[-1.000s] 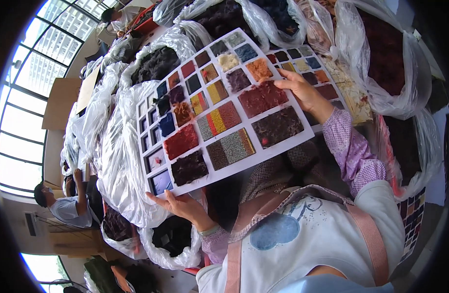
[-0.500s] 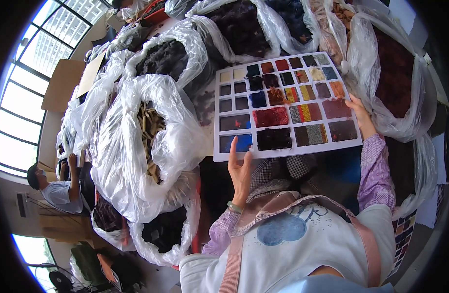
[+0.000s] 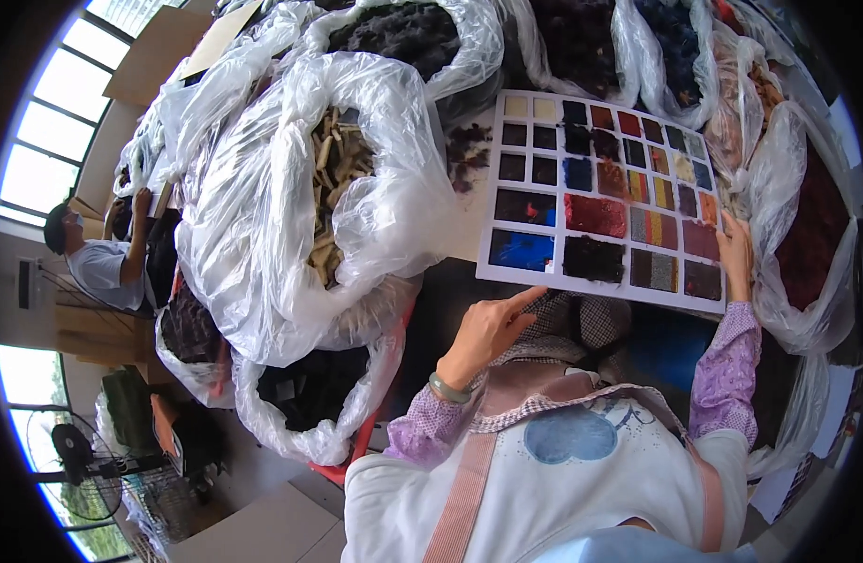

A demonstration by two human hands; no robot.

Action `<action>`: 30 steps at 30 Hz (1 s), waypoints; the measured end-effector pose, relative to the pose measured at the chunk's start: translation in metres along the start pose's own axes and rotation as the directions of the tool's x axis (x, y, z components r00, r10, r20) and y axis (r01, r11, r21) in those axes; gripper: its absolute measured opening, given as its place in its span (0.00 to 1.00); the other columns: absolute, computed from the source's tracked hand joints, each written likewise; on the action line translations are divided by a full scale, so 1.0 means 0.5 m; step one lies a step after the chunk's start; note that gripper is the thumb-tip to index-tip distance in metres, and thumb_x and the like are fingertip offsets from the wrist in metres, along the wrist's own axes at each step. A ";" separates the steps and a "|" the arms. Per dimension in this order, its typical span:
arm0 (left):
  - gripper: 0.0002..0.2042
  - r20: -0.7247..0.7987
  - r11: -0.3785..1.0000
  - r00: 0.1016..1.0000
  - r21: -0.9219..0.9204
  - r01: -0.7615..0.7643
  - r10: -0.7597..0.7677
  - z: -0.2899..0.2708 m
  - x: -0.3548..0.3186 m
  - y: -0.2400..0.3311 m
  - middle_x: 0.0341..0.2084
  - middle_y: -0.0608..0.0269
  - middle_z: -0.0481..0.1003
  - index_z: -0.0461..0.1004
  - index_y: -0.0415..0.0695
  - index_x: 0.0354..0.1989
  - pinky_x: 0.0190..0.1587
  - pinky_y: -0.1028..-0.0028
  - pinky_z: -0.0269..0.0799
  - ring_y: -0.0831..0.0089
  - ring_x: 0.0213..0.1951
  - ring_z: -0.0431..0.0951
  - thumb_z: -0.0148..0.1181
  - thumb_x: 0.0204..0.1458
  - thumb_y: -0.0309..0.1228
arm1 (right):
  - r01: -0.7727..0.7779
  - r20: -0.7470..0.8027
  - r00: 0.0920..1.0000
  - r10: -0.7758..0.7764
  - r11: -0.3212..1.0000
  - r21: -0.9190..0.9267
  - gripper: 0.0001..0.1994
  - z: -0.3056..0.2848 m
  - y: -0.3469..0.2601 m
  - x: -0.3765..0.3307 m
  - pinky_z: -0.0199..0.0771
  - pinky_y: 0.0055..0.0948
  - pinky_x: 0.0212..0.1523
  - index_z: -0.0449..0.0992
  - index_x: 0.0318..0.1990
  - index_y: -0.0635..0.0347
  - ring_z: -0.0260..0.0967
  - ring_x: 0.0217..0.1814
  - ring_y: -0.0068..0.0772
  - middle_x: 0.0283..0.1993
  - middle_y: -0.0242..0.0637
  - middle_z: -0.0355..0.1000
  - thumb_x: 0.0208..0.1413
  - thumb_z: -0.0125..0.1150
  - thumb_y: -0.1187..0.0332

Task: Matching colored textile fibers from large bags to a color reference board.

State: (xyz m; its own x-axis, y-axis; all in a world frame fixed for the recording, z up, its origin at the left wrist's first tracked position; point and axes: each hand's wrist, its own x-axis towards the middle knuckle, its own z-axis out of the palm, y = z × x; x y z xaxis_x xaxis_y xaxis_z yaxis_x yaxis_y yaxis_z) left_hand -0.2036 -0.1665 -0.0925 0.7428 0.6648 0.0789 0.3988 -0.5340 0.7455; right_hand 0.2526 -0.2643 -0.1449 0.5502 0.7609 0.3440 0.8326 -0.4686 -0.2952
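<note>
A white board with a grid of windows is tilted in front of me. Its windows hold fuzzy patches in cream, black, navy, red, rust, grey and blue, some of them striped. My right hand grips the board's lower right edge, fingers on the face. Just below the lower left edge is my left hand, holding nothing, its index finger stretched out to the right and the other fingers loosely bent. Whether that fingertip touches the board I cannot tell. A pale bangle circles the left wrist.
Close on the left bulges a clear plastic bag of tan pieces. A lower bag holds black material. Further bags of dark fibre and dark red fibre surround the board. A seated person works far left, above a fan.
My left hand has dropped from the lower left window to below the edge, its finger swinging from upward to rightward. In view, the board and bags sit further right.
</note>
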 end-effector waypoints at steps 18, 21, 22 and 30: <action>0.13 -0.740 0.507 0.385 0.069 0.859 -0.552 -0.128 -0.470 -0.259 0.32 0.51 0.73 0.72 0.44 0.38 0.37 0.65 0.68 0.55 0.34 0.73 0.52 0.40 0.21 | 0.902 -0.280 0.420 -0.863 0.431 0.023 0.07 0.265 -1.157 0.135 0.67 0.30 0.40 0.76 0.28 0.52 0.67 0.42 0.31 0.35 0.32 0.69 0.46 0.50 0.70; 0.13 -0.688 0.614 0.478 0.059 0.787 -0.547 -0.130 -0.487 -0.269 0.28 0.51 0.75 0.72 0.43 0.39 0.35 0.66 0.69 0.56 0.31 0.75 0.50 0.43 0.22 | 0.911 -0.308 0.390 -0.868 0.412 -0.006 0.08 0.243 -1.164 0.129 0.65 0.30 0.41 0.76 0.21 0.54 0.66 0.42 0.29 0.34 0.32 0.69 0.44 0.51 0.68; 0.16 -0.643 0.671 0.502 -0.023 0.741 -0.578 -0.133 -0.491 -0.275 0.28 0.51 0.74 0.71 0.44 0.44 0.35 0.67 0.68 0.58 0.31 0.75 0.52 0.43 0.25 | 0.925 -0.399 0.358 -0.844 0.379 0.030 0.07 0.235 -1.156 0.133 0.66 0.30 0.40 0.76 0.21 0.54 0.66 0.41 0.29 0.34 0.32 0.70 0.44 0.51 0.68; 0.14 -0.761 0.581 0.350 -0.043 0.813 -0.546 -0.146 -0.458 -0.238 0.25 0.51 0.74 0.74 0.42 0.39 0.31 0.69 0.68 0.64 0.27 0.75 0.58 0.42 0.31 | 0.799 -0.426 0.589 -0.687 0.417 0.433 0.09 0.091 -0.845 0.207 0.72 0.31 0.29 0.71 0.36 0.51 0.72 0.30 0.35 0.33 0.30 0.72 0.45 0.57 0.65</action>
State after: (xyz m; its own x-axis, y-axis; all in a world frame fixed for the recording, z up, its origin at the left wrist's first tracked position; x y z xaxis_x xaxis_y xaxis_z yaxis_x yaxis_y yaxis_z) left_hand -0.4605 -0.2170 -0.1510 -0.3668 0.9220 0.1239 0.8123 0.2525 0.5257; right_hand -0.0451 0.0329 -0.0250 -0.2210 0.5786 0.7851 0.7593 0.6073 -0.2338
